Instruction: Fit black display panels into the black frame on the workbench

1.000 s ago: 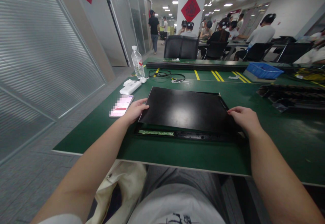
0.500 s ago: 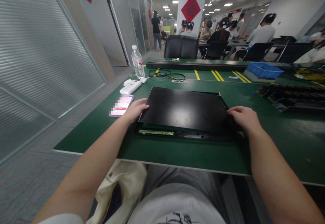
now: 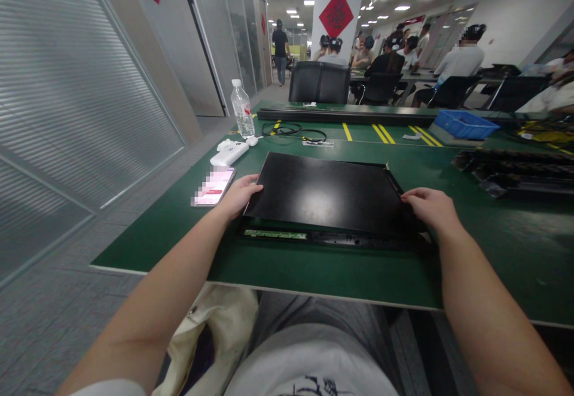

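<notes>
A flat black display panel (image 3: 320, 192) lies in front of me, over a black frame (image 3: 354, 240) whose near strip shows along the bottom. A green circuit board (image 3: 274, 235) sits at the left of that strip. My left hand (image 3: 241, 195) grips the panel's left edge, thumb on top and fingers partly hidden beneath. At the right edge, my right hand (image 3: 428, 207) is closed in a pinch, its thumb and forefinger at the panel's border. The panel's near edge appears apart from the frame's strip.
Left of the panel are a phone (image 3: 214, 186), a white device (image 3: 229, 153) and a water bottle (image 3: 243, 109). Black cables (image 3: 287, 130) lie behind it. To the right are a blue bin (image 3: 466, 125) and stacked dark strips (image 3: 515, 171) on the green table (image 3: 327, 276). Several people sit farther back.
Both hands keep their hold on the panel, which has hardly moved. The view has shifted very slightly. In the background, a standing person has moved a little to the right.
</notes>
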A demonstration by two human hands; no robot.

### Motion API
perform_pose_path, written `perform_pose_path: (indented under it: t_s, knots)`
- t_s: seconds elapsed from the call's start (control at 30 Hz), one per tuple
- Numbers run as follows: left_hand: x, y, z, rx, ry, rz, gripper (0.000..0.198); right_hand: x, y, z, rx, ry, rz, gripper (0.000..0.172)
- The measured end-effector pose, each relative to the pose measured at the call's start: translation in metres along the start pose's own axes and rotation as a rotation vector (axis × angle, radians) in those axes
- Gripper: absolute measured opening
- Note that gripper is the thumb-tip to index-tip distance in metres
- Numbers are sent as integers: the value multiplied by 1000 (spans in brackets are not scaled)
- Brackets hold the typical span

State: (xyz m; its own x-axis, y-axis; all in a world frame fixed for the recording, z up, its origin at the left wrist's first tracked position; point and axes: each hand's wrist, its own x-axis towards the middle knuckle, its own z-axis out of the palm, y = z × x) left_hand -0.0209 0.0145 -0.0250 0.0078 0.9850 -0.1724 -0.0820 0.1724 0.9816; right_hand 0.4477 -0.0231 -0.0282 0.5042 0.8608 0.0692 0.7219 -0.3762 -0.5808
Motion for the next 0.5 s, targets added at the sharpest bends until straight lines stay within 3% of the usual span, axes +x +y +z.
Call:
perform_pose_path:
  t_s: [0.33,0.5]
  knots:
    - [4,-4,-7,52,37,120,48,0,0,0,4,10,-9,19]
    - [10,-9,-13,168,105,238,57,-1,-1,0,6,-1,2,19]
